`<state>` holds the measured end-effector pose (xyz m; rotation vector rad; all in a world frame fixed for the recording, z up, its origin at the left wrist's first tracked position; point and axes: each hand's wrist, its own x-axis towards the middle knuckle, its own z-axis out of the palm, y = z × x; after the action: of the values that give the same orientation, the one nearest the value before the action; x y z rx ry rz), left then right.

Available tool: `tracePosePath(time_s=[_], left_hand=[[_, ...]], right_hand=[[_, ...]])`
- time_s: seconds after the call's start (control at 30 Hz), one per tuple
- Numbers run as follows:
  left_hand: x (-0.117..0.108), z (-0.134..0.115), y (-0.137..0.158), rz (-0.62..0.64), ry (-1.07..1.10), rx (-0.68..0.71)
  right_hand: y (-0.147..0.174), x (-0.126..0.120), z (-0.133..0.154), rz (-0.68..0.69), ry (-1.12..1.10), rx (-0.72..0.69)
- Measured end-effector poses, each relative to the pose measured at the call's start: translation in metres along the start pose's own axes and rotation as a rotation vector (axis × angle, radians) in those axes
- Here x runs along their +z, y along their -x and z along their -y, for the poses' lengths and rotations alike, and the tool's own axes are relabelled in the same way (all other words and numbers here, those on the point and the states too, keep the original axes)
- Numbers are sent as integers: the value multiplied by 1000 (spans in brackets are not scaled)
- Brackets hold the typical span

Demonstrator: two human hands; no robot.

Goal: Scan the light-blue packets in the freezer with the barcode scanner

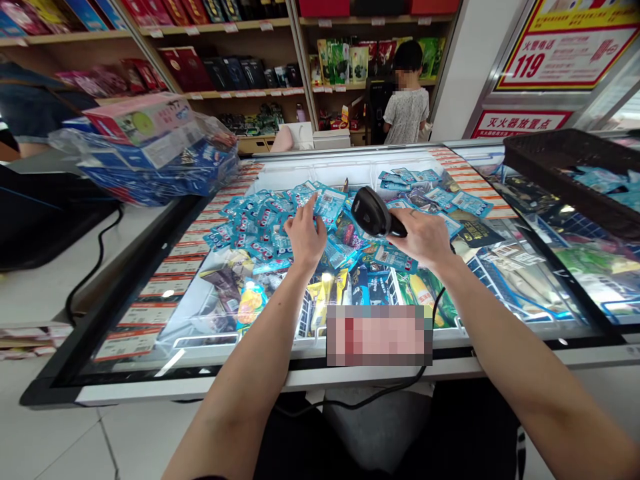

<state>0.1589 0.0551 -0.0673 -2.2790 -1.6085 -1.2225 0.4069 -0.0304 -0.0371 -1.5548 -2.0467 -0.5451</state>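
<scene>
My right hand (425, 237) is wrapped round the handle of a black barcode scanner (371, 212), whose head points left over the packets. Its black cable (437, 303) hangs down toward the front edge of the freezer. My left hand (307, 233) rests at the pile of small blue packets (255, 220), its fingers stretched out and apart. Close by its fingertips, one blue packet (330, 203) lies with a barcode facing up. More blue packets (470, 203) are scattered beyond my right hand. All lie on the glass lid of a chest freezer (185, 363).
Plastic-wrapped boxes (150, 147) stand at the left corner. A dark basket (555, 167) holding blue packets sits on the right. Frozen goods (253, 303) show through the glass. A person (407, 100) stands at the shelves behind. A blurred-out rectangle (379, 335) covers something at the front edge.
</scene>
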Motion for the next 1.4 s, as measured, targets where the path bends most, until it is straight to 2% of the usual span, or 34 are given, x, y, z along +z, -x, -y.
tracePosePath(time_s=[0.13,0.23,0.3,0.4,0.47,0.7,0.83,0.93,1.1,1.3,1.4], left_hand=[[-2,0,2,-125,-89,-141],[-6,-4,2,-134,-95,-95],[-8,-8,3,-24,-62,46],[-6,-13,4,205,-22,271],[-4,-14,4,272,-42,314],[1,-4,5,151,-147,183],[-1,-3,6,77,-152,161],[-3,-7,6,78,-157,188],[-3,-24,5,194,-147,294],[4,-38,9,464,27,622],[4,-38,8,521,62,686]], right_hand=[[-1,1,-10,-51,51,146],[-1,1,-14,-61,71,200],[-2,1,-15,-59,72,214],[-2,1,-15,-60,68,220],[-2,1,-15,-57,64,217],[-2,0,-18,-32,59,272],[-3,-2,-18,-25,62,289],[-3,-4,-16,-3,70,302],[-3,-6,-13,25,73,299],[-4,-4,-13,23,79,302],[-3,-4,-11,38,85,285]])
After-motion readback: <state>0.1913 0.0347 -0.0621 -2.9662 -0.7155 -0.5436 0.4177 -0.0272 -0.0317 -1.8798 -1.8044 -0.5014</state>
